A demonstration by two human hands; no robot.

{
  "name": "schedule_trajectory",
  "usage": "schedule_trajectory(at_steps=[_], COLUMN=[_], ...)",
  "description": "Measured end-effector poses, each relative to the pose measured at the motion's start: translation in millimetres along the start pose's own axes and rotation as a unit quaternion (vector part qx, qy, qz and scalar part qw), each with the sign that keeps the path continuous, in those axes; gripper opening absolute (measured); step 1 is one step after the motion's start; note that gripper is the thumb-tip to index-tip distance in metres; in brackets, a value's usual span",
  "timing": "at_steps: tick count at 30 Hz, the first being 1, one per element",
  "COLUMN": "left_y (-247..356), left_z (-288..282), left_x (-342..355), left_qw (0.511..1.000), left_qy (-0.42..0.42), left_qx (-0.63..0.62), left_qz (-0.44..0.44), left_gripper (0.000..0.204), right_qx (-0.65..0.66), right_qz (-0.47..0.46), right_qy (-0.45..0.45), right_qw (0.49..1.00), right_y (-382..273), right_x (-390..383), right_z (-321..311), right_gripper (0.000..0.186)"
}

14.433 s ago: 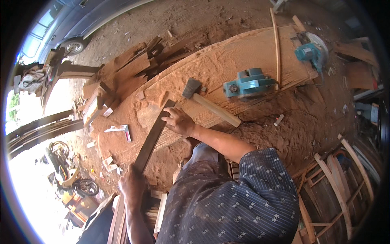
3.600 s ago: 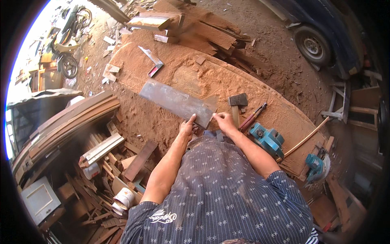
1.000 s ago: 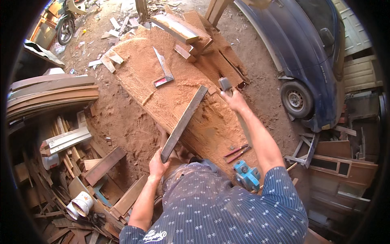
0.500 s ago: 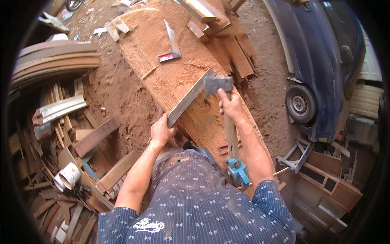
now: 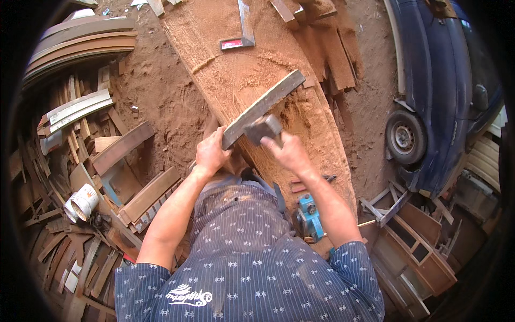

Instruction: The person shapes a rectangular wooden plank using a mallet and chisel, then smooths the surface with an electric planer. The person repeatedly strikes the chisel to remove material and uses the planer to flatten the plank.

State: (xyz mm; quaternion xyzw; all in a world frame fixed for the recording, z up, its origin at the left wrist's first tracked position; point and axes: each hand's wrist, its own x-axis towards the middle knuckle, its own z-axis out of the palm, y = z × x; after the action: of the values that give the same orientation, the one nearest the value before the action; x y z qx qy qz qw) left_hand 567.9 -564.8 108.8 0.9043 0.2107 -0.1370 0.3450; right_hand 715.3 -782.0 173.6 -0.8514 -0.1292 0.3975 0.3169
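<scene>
One hammer (image 5: 264,129) in curled fingers (image 5: 273,145)

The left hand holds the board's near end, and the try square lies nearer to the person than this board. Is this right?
Not quite: the head view shows the try square farther away than the board. The left hand does hold its near end.

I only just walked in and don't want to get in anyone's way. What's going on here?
A person holds the near end of a board in the left hand and a hammer in the right hand. The hammer's head is close by the board; whether they touch is hard to tell. Both are above a sawdust-covered work surface, where a metal square lies beyond the board and a blue power tool sits nearer the person.
</scene>
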Motion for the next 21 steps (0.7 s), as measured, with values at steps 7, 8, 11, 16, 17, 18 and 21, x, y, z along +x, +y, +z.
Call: schedule_trajectory(at_steps=[7,8,11,16,17,18,21], left_y=[9,5,-5,-4,-3,-4,1], left_z=[-29,-31,-36,-39,-39,-39,-30], left_x=[20,21,28,28,27,25,18], left_qw=[0.998,0.996,0.997,0.997,0.997,0.997,0.997], left_qy=[-0.060,-0.071,-0.066,-0.068,-0.068,-0.065,-0.058], left_qx=[-0.002,0.003,-0.001,-0.008,-0.011,-0.009,-0.015], left_qz=[-0.026,-0.044,-0.042,-0.045,-0.044,-0.041,-0.039], left_gripper=[0.061,0.061,0.056,0.055,0.055,0.056,0.057], right_qx=[0.071,0.046,0.111,0.133,0.141,0.135,0.094], right_qz=[0.099,0.074,0.094,0.081,0.076,0.086,0.076], right_qy=[0.266,0.289,0.263,0.223,0.199,0.191,0.182], right_qw=[0.956,0.953,0.954,0.962,0.967,0.968,0.976], right_y=[52,40,22,32,36,33,22], right_x=[74,71,48,20,17,12,-7], right_z=[-81,-92,-100,-69,-61,-53,-27], right_gripper=[0.054,0.052,0.046,0.045,0.042,0.041,0.037])
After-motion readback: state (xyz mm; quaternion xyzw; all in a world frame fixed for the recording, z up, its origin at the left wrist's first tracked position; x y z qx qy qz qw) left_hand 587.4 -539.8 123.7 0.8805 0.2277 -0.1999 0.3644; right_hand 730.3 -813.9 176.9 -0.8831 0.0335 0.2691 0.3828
